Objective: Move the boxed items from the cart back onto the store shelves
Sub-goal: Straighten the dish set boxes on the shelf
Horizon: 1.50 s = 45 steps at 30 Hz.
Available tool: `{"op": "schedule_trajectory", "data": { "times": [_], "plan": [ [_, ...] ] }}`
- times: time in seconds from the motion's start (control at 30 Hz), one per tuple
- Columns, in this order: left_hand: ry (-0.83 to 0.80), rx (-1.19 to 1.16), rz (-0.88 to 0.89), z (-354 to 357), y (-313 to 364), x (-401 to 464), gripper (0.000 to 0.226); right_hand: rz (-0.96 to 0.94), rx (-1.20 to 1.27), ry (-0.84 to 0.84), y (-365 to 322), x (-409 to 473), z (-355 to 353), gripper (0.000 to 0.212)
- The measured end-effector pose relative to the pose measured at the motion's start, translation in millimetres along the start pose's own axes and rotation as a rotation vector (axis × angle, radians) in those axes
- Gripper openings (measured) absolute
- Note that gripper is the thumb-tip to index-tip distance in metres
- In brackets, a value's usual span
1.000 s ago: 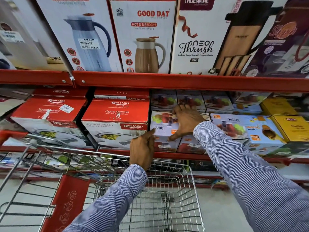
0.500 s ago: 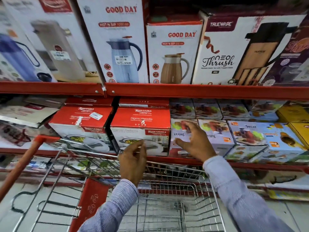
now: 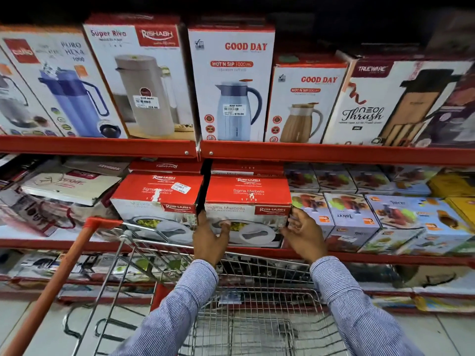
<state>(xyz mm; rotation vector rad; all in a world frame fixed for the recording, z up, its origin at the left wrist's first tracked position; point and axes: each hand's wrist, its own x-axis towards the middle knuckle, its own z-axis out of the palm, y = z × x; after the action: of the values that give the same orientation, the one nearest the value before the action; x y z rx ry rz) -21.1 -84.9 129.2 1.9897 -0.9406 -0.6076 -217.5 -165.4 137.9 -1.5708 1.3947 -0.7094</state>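
**Two hands on one casserole box**

Both of our hands sit on the red-and-white casserole box [image 3: 248,209] on the middle shelf [image 3: 359,256]. The left hand [image 3: 208,238] is spread over the box's left front edge, its fingers reaching into the dark gap beside the twin box [image 3: 156,201] to the left. The right hand [image 3: 303,236] curls around the right front corner, just beside the juicer boxes [image 3: 352,217]. Neither hand is closed around the box; they press it from both sides.

We judge the carton stiff but thin, and its printed surface may be a little slick. If a casserole dish is inside it will likely have some weight, so we would hold low on the two short sides, not by the lid flap, and slide it instead of lifting it by one corner.

Near us, the wire cart [image 3: 244,327] shows only bare mesh in the part we can see; no boxes are visible in it. The orange cart handle [image 3: 59,276] slants off to the left. On the far upper shelf [image 3: 334,152] stand tall jug boxes [image 3: 231,83].
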Motion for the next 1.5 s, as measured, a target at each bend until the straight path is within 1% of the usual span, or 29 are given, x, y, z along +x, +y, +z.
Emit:
{"op": "schedule_trajectory", "data": {
  "times": [0.2,0.3,0.43,0.5,0.57,0.6,0.63,0.7,0.8,0.9,1.0,1.03,1.1,1.2,1.27,1.4,1.5],
  "plan": [
    [-0.038,-0.001,0.026,-5,-7,0,0.07,0.056,0.061,0.032,0,-7,5,0.065],
    [-0.019,0.02,0.047,-4,-11,-1,0.07,0.049,0.059,0.042,-1,-11,6,0.062],
    [-0.035,0.043,0.037,-7,-18,0,0.07,0.038,0.009,0.034,-5,-15,5,0.061],
    [0.016,0.044,0.064,-15,-17,1,0.064,0.029,-0.014,0.076,-11,-18,3,0.059],
    [0.112,-0.049,0.07,-28,-3,0,0.053,-0.029,-0.015,0.224,-23,-19,-1,0.056],
    [0.165,-0.099,0.082,-36,8,-1,0.045,-0.081,0.023,0.298,-32,-19,-3,0.053],
    [0.222,-0.143,0.134,-45,21,0,0.038,-0.153,0.069,0.35,-45,-18,-5,0.05],
    [0.3,-0.182,0.265,-63,50,7,0.031,-0.284,0.131,0.368,-79,-13,-5,0.045],
    [0.341,-0.191,0.388,-83,94,32,0.034,-0.376,0.177,0.311,-135,3,-2,0.044],
    [0.325,-0.152,0.414,-97,129,54,0.046,-0.345,0.223,0.299,-167,27,2,0.043],
    [0.259,-0.16,0.427,-97,142,65,0.046,-0.295,0.138,0.302,-176,41,7,0.047],
    [0.249,-0.147,0.42,-94,142,67,0.049,-0.286,0.117,0.305,-176,42,8,0.049],
    [0.248,-0.111,0.403,-92,140,77,0.063,-0.273,0.105,0.322,-180,46,12,0.052],
    [0.263,-0.099,0.389,-83,131,95,0.074,-0.251,0.084,0.335,-182,49,15,0.049],
    [0.253,-0.109,0.374,-83,131,96,0.073,-0.263,0.064,0.344,-182,51,19,0.046],
    [0.227,-0.133,0.391,-87,135,90,0.05,-0.236,0.099,0.357,-182,55,24,0.043],
    [0.23,-0.15,0.407,-88,135,91,0.053,-0.212,0.153,0.35,-182,59,26,0.044]
  ]
}}
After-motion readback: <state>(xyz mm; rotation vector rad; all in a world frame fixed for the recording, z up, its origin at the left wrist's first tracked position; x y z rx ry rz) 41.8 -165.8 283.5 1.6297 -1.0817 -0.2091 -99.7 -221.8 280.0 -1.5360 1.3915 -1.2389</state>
